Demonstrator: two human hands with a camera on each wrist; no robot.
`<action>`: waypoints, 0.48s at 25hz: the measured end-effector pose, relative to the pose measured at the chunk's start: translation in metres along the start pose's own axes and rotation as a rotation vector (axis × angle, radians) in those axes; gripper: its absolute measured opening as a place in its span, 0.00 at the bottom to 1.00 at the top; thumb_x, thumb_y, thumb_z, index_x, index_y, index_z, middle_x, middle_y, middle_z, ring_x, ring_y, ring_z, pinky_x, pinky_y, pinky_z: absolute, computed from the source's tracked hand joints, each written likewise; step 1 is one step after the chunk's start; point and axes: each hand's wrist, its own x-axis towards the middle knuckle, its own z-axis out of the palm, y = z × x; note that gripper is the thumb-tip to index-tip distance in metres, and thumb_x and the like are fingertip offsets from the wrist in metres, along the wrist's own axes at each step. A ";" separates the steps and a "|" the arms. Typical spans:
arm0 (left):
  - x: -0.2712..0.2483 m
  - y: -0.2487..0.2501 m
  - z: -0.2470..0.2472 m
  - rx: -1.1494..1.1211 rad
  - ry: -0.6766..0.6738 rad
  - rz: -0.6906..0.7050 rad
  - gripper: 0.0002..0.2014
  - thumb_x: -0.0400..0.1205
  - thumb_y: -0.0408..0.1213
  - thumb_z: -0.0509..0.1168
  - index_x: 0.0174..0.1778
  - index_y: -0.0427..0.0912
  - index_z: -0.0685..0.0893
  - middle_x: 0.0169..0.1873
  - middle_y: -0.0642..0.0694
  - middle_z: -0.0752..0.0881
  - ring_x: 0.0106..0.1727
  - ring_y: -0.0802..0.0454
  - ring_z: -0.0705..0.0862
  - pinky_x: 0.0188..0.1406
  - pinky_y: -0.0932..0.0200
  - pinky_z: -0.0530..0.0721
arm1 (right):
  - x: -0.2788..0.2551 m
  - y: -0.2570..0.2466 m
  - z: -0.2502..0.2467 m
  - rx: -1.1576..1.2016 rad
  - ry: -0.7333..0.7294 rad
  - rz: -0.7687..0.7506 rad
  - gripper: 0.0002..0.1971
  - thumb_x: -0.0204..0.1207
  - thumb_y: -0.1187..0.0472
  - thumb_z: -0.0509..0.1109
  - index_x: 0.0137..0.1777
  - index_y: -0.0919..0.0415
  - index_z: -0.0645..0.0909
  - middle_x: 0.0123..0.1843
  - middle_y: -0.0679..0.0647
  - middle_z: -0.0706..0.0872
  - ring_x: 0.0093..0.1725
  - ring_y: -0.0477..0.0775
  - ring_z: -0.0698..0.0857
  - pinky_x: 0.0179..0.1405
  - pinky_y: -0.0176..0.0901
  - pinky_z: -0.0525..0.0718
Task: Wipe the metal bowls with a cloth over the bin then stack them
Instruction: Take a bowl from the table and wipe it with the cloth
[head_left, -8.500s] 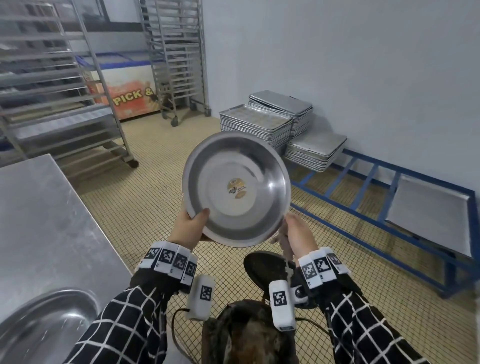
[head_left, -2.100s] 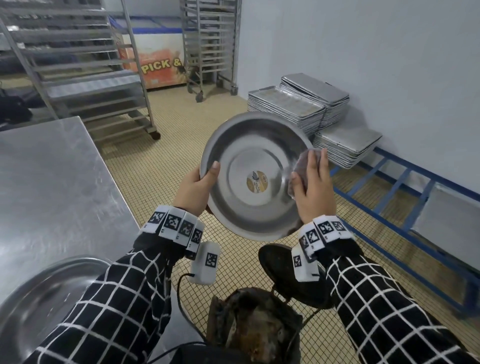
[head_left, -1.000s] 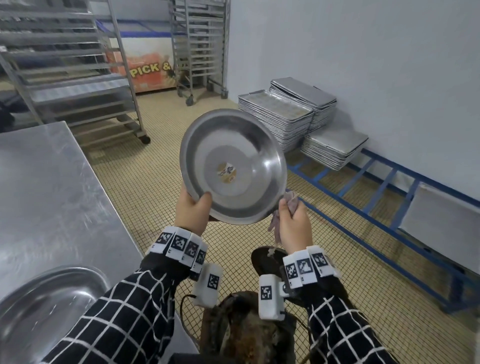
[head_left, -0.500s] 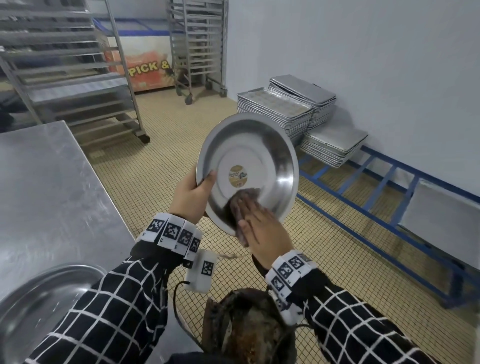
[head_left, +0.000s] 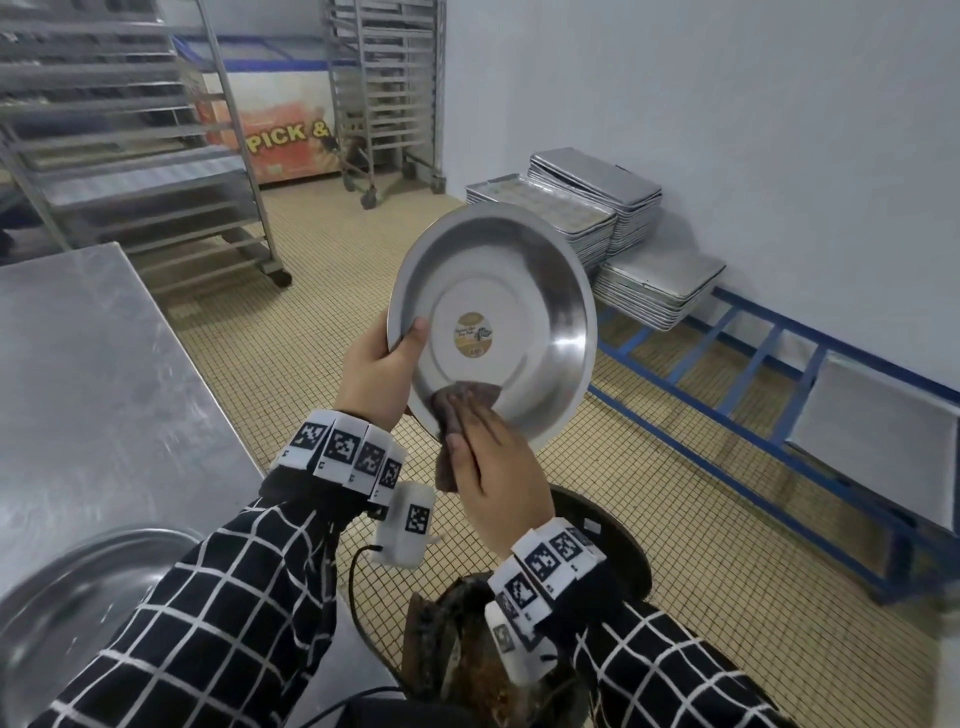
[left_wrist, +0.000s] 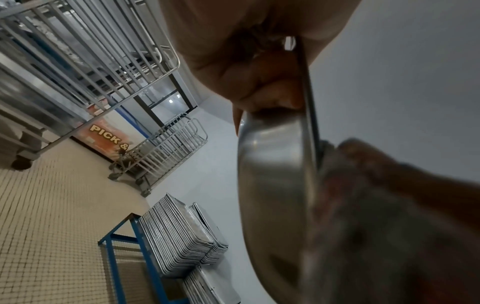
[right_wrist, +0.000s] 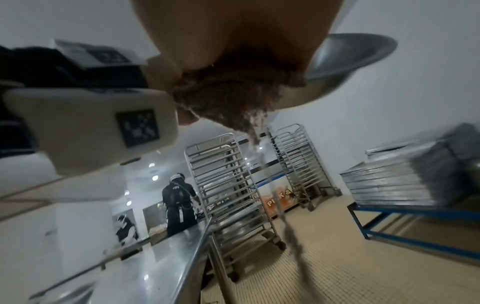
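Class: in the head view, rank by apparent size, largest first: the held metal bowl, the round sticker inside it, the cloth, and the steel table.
1. steel table
2. metal bowl
3. cloth, partly hidden by the right hand
4. sticker

Steel table (head_left: 93, 374) at left, bearing a second metal bowl (head_left: 78, 597) at its near edge. Tiled floor (head_left: 311, 312) beyond, carrying wheeled racks (head_left: 130, 156), a blue frame (head_left: 769, 358) along the wall, stacked baking trays (head_left: 597, 208) and a dark bin (head_left: 618, 551).
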 end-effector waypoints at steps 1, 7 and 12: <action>0.000 0.000 -0.002 -0.012 0.005 -0.003 0.08 0.85 0.39 0.62 0.47 0.57 0.84 0.41 0.58 0.89 0.44 0.61 0.87 0.42 0.63 0.84 | 0.000 0.009 -0.003 -0.045 -0.004 -0.007 0.29 0.87 0.45 0.39 0.77 0.56 0.70 0.76 0.52 0.76 0.76 0.49 0.72 0.77 0.44 0.65; -0.005 0.001 -0.008 -0.018 -0.023 0.006 0.08 0.85 0.39 0.62 0.49 0.56 0.85 0.42 0.56 0.90 0.46 0.56 0.88 0.45 0.59 0.86 | 0.007 0.078 -0.019 -0.375 -0.014 0.058 0.26 0.85 0.49 0.42 0.79 0.50 0.67 0.80 0.48 0.68 0.82 0.49 0.59 0.82 0.51 0.48; -0.009 -0.002 -0.001 -0.038 -0.012 0.002 0.07 0.85 0.39 0.62 0.51 0.55 0.84 0.43 0.57 0.90 0.49 0.55 0.88 0.44 0.62 0.85 | 0.001 0.028 -0.002 -0.163 -0.072 0.072 0.28 0.86 0.49 0.37 0.81 0.55 0.63 0.82 0.52 0.65 0.83 0.51 0.58 0.81 0.45 0.44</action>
